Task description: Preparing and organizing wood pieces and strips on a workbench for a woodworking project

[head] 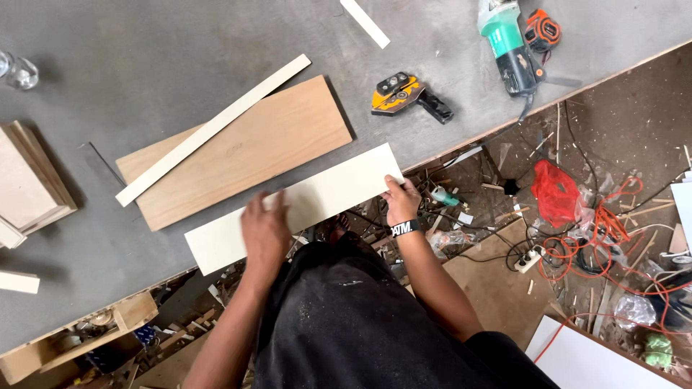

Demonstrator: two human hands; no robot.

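Left hand (pixel 265 229) lies flat, fingers spread, atop pale board (pixel 295 205), pinning it w/ table (pixel 108 79) edge under it. Right hand (pixel 401 201) pinches board's end, steadying. Brown panel (pixel 245 148) just behind board.

Board layout on my bench right now

I'm seeing the panel (pixel 317 198) lying at the table (pixel 130 50) edge, the plywood board (pixel 245 148) sitting behind it, a strip (pixel 213 130) resting on top.

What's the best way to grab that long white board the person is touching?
Grip the long white board by its two short ends, coming from the workbench edge. It lies flat with its near long edge overhanging, so fingers can probably slip underneath. The right hand already pinches one end; the left hand rests on top.
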